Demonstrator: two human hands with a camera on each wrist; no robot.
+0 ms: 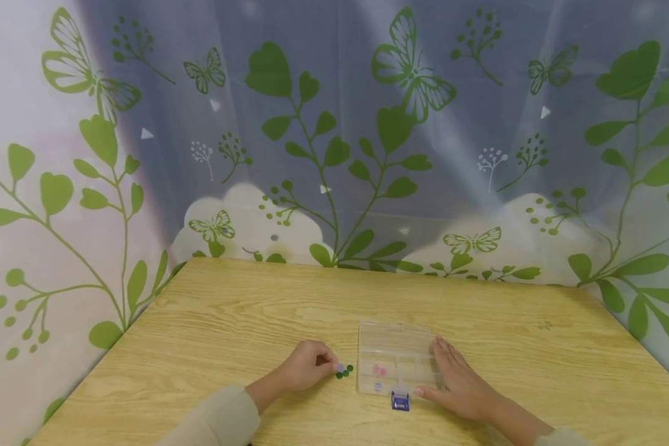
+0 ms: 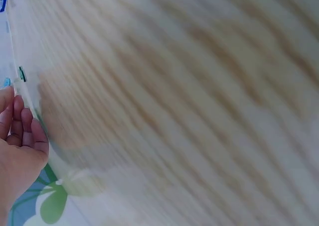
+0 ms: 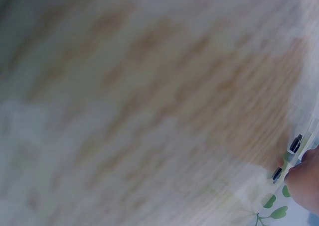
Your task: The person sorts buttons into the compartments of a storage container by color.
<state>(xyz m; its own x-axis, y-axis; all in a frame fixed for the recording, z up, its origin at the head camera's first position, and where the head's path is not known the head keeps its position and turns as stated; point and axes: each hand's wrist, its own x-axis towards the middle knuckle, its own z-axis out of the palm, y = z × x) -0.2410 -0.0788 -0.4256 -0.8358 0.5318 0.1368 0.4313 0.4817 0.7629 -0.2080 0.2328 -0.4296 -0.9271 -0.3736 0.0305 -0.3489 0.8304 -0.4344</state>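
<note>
My left hand [image 1: 310, 365] pinches a small pale blue disc [image 1: 340, 368] between thumb and fingertips, just above the table. Right by it lie several dark green discs [image 1: 345, 373]. A clear plastic compartment box [image 1: 360, 378] stands to the right of them, its transparent lid [image 1: 393, 336] tipped back at the far side. Inside, pink pieces [image 1: 379, 370] sit in one left compartment and blue-and-white pieces [image 1: 378, 386] in the one nearer me. My right hand [image 1: 459, 387] rests with straight fingers along the box's right side, thumb at the front corner.
A dark blue latch [image 1: 400, 401] sticks out from the box's front edge. The wood-grain table [image 1: 245, 310] reaches back to a curtain [image 1: 345, 155] printed with leaves and butterflies, which also hangs along both sides.
</note>
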